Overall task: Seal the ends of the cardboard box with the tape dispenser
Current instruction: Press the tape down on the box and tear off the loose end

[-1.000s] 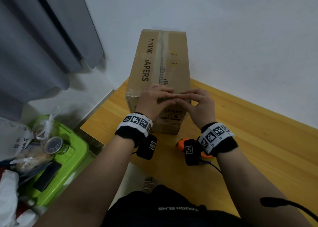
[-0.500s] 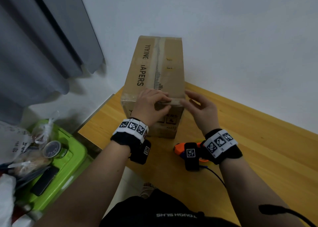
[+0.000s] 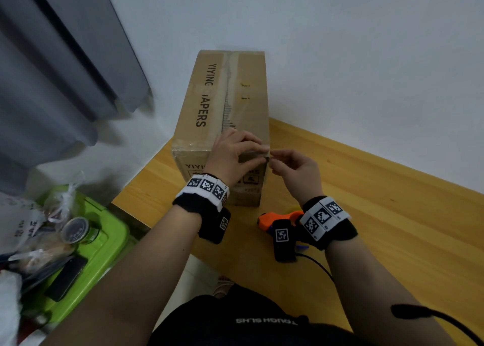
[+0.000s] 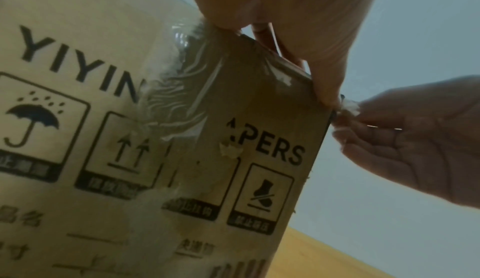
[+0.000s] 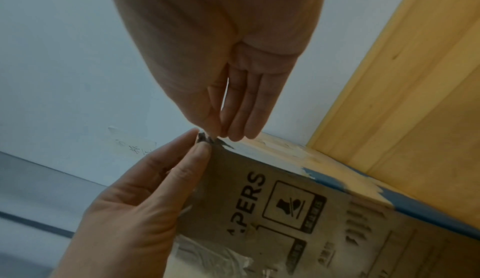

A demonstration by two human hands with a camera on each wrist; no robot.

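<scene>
cardboard box (image 3: pixel 230 115) stands on the wooden table (image 3: pixel 392 214), long axis running away from me toward the wall, near end face toward the body. old clear tape runs along its top seam and wrinkles down the near face.

left hand (image 3: pixel 231 157) lies over the near top edge of the box, fingers curled onto it and thumb down the front face, pressing toward the right corner. right hand (image 3: pixel 296 170) sits just off that same corner, thumb and forefinger pinched together on a small crumpled tape scrap (image 4: pixel 349 107) at the corner; remaining fingers straight. whether the scrap is loose or joined to the box i cannot tell.

tape dispenser (image 3: pixel 277 218), orange, lies on the table just in front of the box, beneath my right wrist, partly hidden by the wrist camera. neither hand touches it.

judgement: near end is being cleaned, not yet sealed. dispenser lies toward me and below the right hand, which is the nearer; that hand must drop the scrap before reaching back.
</scene>
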